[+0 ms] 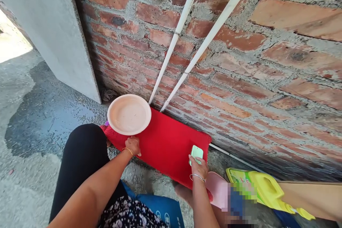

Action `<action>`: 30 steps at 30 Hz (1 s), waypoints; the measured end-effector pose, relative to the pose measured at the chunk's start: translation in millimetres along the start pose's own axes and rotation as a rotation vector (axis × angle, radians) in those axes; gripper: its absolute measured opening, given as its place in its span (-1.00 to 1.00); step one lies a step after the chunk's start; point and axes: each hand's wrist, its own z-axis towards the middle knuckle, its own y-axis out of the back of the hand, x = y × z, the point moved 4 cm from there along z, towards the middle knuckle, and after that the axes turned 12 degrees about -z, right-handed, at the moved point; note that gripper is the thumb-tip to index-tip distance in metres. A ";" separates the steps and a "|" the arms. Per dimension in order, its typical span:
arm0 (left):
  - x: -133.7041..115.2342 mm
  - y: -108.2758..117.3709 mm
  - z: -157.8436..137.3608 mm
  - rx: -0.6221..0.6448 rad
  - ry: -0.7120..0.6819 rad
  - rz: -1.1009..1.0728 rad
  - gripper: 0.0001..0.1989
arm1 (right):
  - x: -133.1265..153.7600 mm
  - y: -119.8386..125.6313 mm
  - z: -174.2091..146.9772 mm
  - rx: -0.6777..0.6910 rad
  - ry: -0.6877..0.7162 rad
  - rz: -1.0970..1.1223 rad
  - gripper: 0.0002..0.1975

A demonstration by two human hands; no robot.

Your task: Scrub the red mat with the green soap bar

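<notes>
A long red mat [168, 146] stretches along the foot of the wall. My left hand [133, 146] is closed at its near edge, just below a pale pink basin [129, 115]; the fingers appear to grip the mat, though the fingertips are hidden. The basin sits at the mat's left end and looks to hold shallow water. Near the mat's right end, my right hand [199, 167] is closed around a pale green scrubbing brush [197, 152]. Its flat back faces up, and no bristles show.
Two white pipes [181, 25] run down the brick wall [240, 85]. A grey slab [53, 25] stands at left beside wet concrete [48, 110]. A pink object [216, 188], a yellow detergent jug [264, 185] and a tan board [315, 197] lie at right. A blue bag [162, 206] is below.
</notes>
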 end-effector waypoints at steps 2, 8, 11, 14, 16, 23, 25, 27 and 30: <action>0.3 -0.5 0.9 -0.031 -0.014 0.038 -0.23 | -5.5 3.2 -0.5 -0.017 -0.068 -0.012 -0.63; 1.5 -2.9 4.5 -0.049 -0.021 0.063 -0.23 | 60.8 -21.5 -45.8 0.053 0.230 -0.022 -0.61; 1.9 -2.4 5.3 -0.060 -0.008 0.070 -0.23 | 105.3 -43.2 -88.5 0.134 0.540 -0.039 -0.68; 1.8 -2.9 6.0 -0.070 -0.018 0.068 -0.21 | 135.0 -57.0 -124.0 0.189 0.730 -0.116 -0.71; 2.0 -4.0 6.7 -0.073 -0.023 0.068 -0.20 | 145.4 -60.3 -136.1 0.217 0.764 -0.201 -0.64; 2.6 -5.7 8.7 -0.072 -0.023 0.080 -0.22 | 146.6 -48.5 -127.2 0.297 0.746 -0.349 -0.46; 2.6 -5.3 8.3 -0.066 -0.024 0.071 -0.23 | 132.5 -39.3 -114.3 0.283 0.672 -0.330 -0.47; 2.6 -4.8 8.0 -0.072 -0.028 0.065 -0.23 | 109.4 -27.4 -97.5 0.254 0.544 -0.294 -0.47; 3.2 -5.4 8.6 -0.074 -0.031 0.067 -0.23 | 65.7 -7.4 -71.0 0.190 0.291 -0.239 -0.40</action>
